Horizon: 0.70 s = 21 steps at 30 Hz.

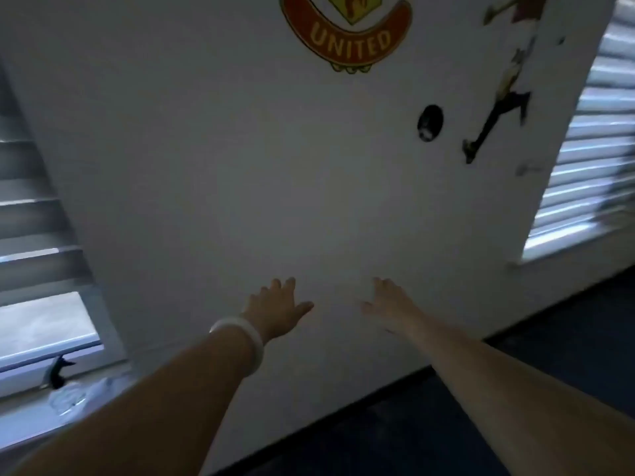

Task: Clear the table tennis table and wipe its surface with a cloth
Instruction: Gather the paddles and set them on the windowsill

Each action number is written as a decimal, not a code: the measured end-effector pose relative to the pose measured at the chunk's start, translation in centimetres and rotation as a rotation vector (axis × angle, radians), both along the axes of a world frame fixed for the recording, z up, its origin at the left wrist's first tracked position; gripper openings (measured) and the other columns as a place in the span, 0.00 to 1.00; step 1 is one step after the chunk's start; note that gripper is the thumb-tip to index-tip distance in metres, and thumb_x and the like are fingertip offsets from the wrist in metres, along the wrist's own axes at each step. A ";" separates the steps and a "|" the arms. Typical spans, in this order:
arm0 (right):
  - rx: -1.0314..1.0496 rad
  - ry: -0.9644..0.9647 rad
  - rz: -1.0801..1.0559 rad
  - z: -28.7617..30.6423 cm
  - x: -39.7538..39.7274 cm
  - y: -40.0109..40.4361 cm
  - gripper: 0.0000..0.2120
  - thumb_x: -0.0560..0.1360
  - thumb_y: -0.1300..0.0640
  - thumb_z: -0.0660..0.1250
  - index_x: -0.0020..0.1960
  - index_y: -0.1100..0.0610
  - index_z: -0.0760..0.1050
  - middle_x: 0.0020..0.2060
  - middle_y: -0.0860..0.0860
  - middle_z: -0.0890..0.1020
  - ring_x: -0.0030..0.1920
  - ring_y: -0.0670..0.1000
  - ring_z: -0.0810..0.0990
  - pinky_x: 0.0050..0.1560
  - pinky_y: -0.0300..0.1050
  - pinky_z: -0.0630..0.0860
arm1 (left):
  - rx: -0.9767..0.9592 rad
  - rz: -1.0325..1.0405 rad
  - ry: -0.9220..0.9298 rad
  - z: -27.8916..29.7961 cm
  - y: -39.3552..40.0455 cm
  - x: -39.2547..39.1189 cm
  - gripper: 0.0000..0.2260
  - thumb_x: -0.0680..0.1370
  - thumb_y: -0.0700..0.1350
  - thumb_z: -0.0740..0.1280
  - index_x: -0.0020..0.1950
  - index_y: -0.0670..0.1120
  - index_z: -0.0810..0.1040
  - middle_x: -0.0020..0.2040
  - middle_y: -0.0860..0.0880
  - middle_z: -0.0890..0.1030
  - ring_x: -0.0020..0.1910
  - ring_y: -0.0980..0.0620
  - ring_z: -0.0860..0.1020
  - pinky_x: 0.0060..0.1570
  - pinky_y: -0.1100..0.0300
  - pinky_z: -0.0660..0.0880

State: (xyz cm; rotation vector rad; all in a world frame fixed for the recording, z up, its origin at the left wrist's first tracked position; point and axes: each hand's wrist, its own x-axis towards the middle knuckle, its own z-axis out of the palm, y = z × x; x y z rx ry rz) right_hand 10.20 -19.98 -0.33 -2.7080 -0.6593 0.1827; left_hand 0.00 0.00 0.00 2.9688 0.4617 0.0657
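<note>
Left hand (275, 309) and right hand (388, 304) reach at white wall (240, 166), fingers spread, holding nothing; table and cloth not in view; guess: cloth soft, light, grab by bunched middle; table top hard, flat, press cloth down.

Crest sticker (345, 32): cut off by the top edge.
Player figure sticker (505, 80): blurred, upper part cropped.
Blinds (584, 139): smeared by motion.
Sill objects (62, 386): too blurred to be identified.
</note>
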 end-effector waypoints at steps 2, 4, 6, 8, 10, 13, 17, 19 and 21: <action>0.015 0.066 -0.052 -1.1 0.3 -2.7 0.34 0.82 0.47 0.60 0.79 0.62 0.50 0.75 0.61 0.59 0.74 0.60 0.63 0.72 0.51 0.64 | -0.049 -0.059 0.035 -1.1 -2.4 1.8 0.32 0.80 0.62 0.54 0.77 0.45 0.55 0.74 0.41 0.62 0.69 0.39 0.67 0.65 0.45 0.67; 0.018 0.123 -0.106 -2.5 0.8 -6.1 0.35 0.82 0.47 0.60 0.79 0.61 0.48 0.76 0.60 0.58 0.74 0.58 0.63 0.71 0.49 0.65 | -0.098 -0.138 0.073 -2.5 -5.3 3.7 0.30 0.81 0.60 0.56 0.76 0.43 0.57 0.73 0.41 0.64 0.69 0.40 0.67 0.65 0.48 0.68; 0.032 0.167 -0.162 -4.3 1.4 -9.8 0.35 0.82 0.47 0.61 0.79 0.61 0.48 0.76 0.59 0.59 0.74 0.57 0.63 0.71 0.47 0.64 | -0.144 -0.215 0.104 -4.0 -8.9 5.6 0.29 0.82 0.58 0.56 0.76 0.42 0.57 0.74 0.41 0.65 0.71 0.42 0.67 0.67 0.50 0.66; 0.047 0.211 -0.206 -5.9 1.6 -13.5 0.36 0.82 0.48 0.61 0.80 0.61 0.47 0.77 0.58 0.58 0.75 0.56 0.61 0.73 0.46 0.61 | -0.186 -0.276 0.138 -5.6 -12.5 7.4 0.28 0.82 0.57 0.56 0.76 0.42 0.57 0.74 0.42 0.64 0.71 0.44 0.66 0.68 0.52 0.65; 0.073 0.249 -0.263 -7.9 2.2 -17.5 0.36 0.81 0.48 0.62 0.80 0.60 0.47 0.78 0.57 0.57 0.76 0.56 0.60 0.74 0.46 0.60 | -0.203 -0.324 0.168 -7.1 -16.3 9.1 0.27 0.82 0.57 0.57 0.75 0.42 0.58 0.73 0.42 0.66 0.70 0.44 0.68 0.66 0.52 0.67; 0.113 0.260 -0.367 -9.5 3.0 -23.5 0.37 0.80 0.48 0.64 0.79 0.61 0.48 0.77 0.57 0.59 0.75 0.56 0.62 0.72 0.47 0.63 | -0.202 -0.392 0.203 -8.8 -21.9 11.6 0.25 0.82 0.56 0.58 0.73 0.41 0.62 0.70 0.42 0.69 0.66 0.44 0.71 0.62 0.53 0.69; 0.161 0.274 -0.534 -10.7 3.3 -31.4 0.35 0.80 0.49 0.65 0.79 0.60 0.51 0.76 0.57 0.62 0.73 0.57 0.65 0.69 0.51 0.68 | -0.212 -0.516 0.233 -10.2 -29.5 14.7 0.24 0.80 0.55 0.62 0.70 0.41 0.65 0.67 0.41 0.72 0.63 0.44 0.73 0.59 0.53 0.71; 0.196 0.294 -0.623 -11.1 2.8 -35.2 0.36 0.80 0.50 0.66 0.79 0.58 0.51 0.76 0.56 0.61 0.73 0.56 0.65 0.68 0.49 0.69 | -0.208 -0.578 0.252 -10.6 -33.3 15.9 0.24 0.79 0.55 0.63 0.69 0.42 0.66 0.67 0.41 0.73 0.63 0.44 0.73 0.60 0.53 0.72; 0.232 0.296 -0.711 -11.3 2.2 -38.8 0.35 0.79 0.50 0.66 0.79 0.58 0.52 0.75 0.55 0.62 0.71 0.56 0.67 0.65 0.47 0.71 | -0.200 -0.664 0.284 -10.9 -37.1 17.2 0.22 0.79 0.55 0.64 0.67 0.43 0.68 0.65 0.43 0.74 0.61 0.44 0.75 0.59 0.50 0.73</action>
